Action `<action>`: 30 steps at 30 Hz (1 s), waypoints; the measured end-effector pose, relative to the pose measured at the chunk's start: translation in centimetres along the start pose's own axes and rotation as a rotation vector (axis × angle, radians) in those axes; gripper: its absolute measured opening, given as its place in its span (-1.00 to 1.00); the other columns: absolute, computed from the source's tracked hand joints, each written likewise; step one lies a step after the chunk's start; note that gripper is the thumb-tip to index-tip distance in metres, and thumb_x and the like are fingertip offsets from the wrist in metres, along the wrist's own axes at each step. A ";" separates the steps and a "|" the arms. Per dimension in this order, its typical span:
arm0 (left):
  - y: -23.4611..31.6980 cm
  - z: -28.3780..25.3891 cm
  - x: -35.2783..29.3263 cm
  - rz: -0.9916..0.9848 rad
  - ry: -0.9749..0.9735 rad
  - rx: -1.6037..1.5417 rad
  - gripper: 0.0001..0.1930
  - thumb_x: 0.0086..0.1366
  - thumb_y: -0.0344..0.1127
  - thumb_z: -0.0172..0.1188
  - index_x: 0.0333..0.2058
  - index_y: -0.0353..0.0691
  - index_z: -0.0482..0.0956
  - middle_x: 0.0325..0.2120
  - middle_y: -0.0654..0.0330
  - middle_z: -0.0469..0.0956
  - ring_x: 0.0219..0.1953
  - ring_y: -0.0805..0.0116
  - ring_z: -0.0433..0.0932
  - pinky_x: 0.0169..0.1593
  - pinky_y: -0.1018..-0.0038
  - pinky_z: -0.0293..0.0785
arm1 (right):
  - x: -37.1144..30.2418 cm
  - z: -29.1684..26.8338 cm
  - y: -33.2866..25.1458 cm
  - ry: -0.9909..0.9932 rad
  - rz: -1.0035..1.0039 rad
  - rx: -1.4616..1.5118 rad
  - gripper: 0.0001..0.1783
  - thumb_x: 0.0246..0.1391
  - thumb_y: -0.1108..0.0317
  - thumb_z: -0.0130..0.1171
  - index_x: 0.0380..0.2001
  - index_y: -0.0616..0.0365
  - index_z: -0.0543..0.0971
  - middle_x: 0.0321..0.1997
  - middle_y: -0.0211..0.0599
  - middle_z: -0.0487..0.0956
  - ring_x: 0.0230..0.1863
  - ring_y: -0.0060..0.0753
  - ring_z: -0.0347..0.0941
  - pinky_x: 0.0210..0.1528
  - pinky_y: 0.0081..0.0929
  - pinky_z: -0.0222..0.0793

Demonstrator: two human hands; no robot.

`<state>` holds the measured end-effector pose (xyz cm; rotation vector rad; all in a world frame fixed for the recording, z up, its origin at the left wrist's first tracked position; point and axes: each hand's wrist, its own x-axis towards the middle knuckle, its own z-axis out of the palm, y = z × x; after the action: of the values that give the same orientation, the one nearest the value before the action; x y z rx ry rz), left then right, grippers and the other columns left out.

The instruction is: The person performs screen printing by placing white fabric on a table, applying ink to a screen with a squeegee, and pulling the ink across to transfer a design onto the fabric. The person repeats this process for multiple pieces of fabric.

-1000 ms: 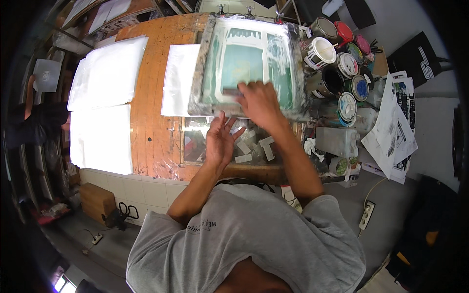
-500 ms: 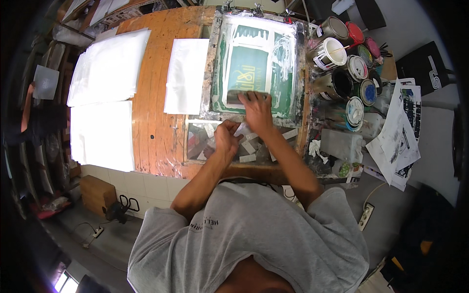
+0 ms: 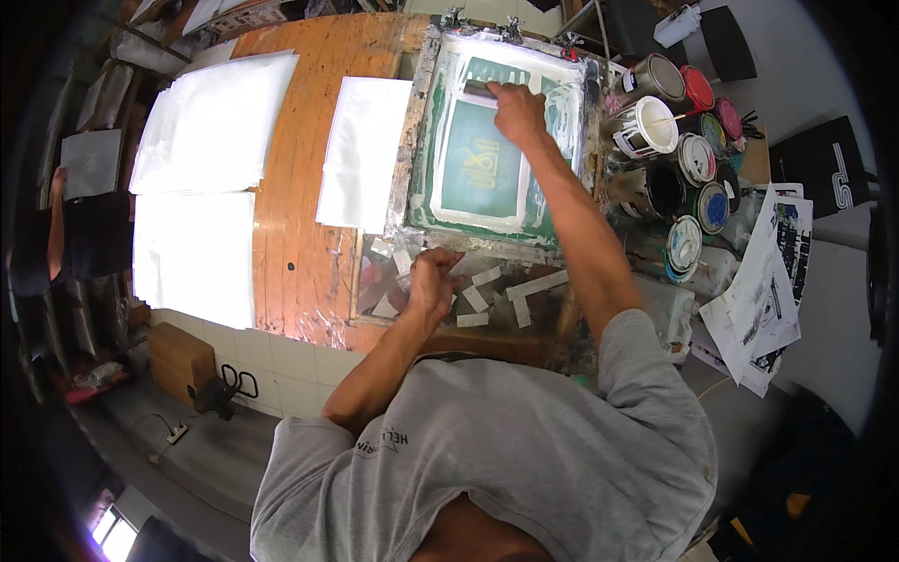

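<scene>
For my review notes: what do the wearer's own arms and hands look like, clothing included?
Both the left hand and the right hand are bare, with no gloves. The forearms are uncovered, and no watch or bracelet shows. Short, loose grey sleeves belong to a grey T-shirt with small dark print on its chest. Any rings are too small to tell.

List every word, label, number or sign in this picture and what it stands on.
Wording isn't copied here, only placed.
Grey shirt: dark chest lettering.
Green screen: yellowish lettering.
Black panel: pale curved sign.
Printed sheets: dark lettering, partly covered.
White tub: label too small to read.
</scene>
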<state>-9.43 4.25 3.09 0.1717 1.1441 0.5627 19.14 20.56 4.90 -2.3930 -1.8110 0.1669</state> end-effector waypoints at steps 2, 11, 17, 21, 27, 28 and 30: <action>0.4 -0.1 -0.4 0.027 -0.023 0.031 -0.94 0.24 -0.29 0.09 -0.36 -0.10 0.43 -0.20 0.16 0.49 0.02 0.14 0.51 0.03 -0.09 0.36 | -3.2 1.2 -1.3 0.138 -0.075 -0.025 -0.52 0.02 0.51 0.11 0.06 -0.06 0.58 -0.05 -0.23 0.65 0.06 -0.08 0.54 0.06 0.18 0.31; 3.7 1.6 -3.9 0.148 -0.218 0.062 -0.80 0.22 -0.33 0.12 -0.18 -0.16 0.42 -0.18 0.14 0.53 0.06 0.05 0.56 0.14 0.00 0.33 | -21.4 -9.9 -9.0 -0.028 -0.166 0.217 -0.45 -0.07 0.60 0.18 0.08 0.08 0.53 -0.02 -0.12 0.60 0.07 -0.03 0.48 0.00 0.00 0.26; 9.9 8.0 -8.7 0.364 -0.515 -0.028 -0.77 0.24 -0.43 0.04 -0.13 -0.32 0.43 -0.16 -0.01 0.60 -0.01 -0.02 0.63 0.27 -0.02 0.33 | -16.1 -17.7 -9.2 0.329 -0.251 0.109 -0.70 0.05 0.12 0.25 -0.33 0.14 0.55 -0.45 -0.10 0.58 -0.38 -0.02 0.52 -0.33 -0.09 0.34; 15.0 10.6 -4.4 0.558 -0.694 0.039 -0.75 0.29 -0.37 0.00 -0.18 -0.46 0.47 -0.19 -0.21 0.64 -0.01 -0.15 0.63 0.27 -0.12 0.36 | -10.6 -22.5 -7.6 0.440 -0.294 0.083 -0.34 0.17 -0.28 0.11 -0.45 0.21 0.65 -0.65 -0.02 0.57 -0.63 0.02 0.55 -0.53 -0.07 0.44; 13.1 2.2 12.0 1.230 0.936 1.652 -0.64 0.34 -0.08 0.23 -0.20 -0.35 0.59 -0.18 -0.09 0.59 -0.09 -0.07 0.58 0.01 0.16 0.48 | -5.4 -26.9 -6.7 0.454 -0.339 0.060 -0.27 0.31 -0.30 0.02 -0.70 0.10 0.53 -0.83 -0.55 0.24 -0.76 -0.57 0.11 -0.67 -0.40 0.20; 12.8 2.1 12.3 1.275 0.826 1.735 -0.65 0.32 -0.09 0.26 -0.20 -0.34 0.59 -0.20 -0.02 0.58 -0.14 -0.01 0.57 -0.07 0.19 0.49 | -4.9 -27.5 -6.5 0.413 -0.312 0.066 -0.28 0.30 -0.29 0.04 -0.70 0.09 0.53 -0.83 -0.58 0.21 -0.76 -0.61 0.07 -0.69 -0.46 0.16; 13.2 0.6 12.9 1.433 0.612 1.656 -0.68 0.30 -0.12 0.28 -0.21 -0.30 0.60 -0.25 0.08 0.56 -0.24 0.09 0.55 -0.20 0.26 0.47 | -4.3 -29.6 -6.8 0.127 -0.126 0.197 -0.26 0.29 -0.28 0.06 -0.75 0.11 0.49 -0.85 -0.56 0.21 -0.80 -0.64 0.02 -0.74 -0.42 0.05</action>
<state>-9.49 22.04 -1.78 2.5182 1.7155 0.7368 16.58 17.03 35.21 -2.1008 -1.7911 0.1676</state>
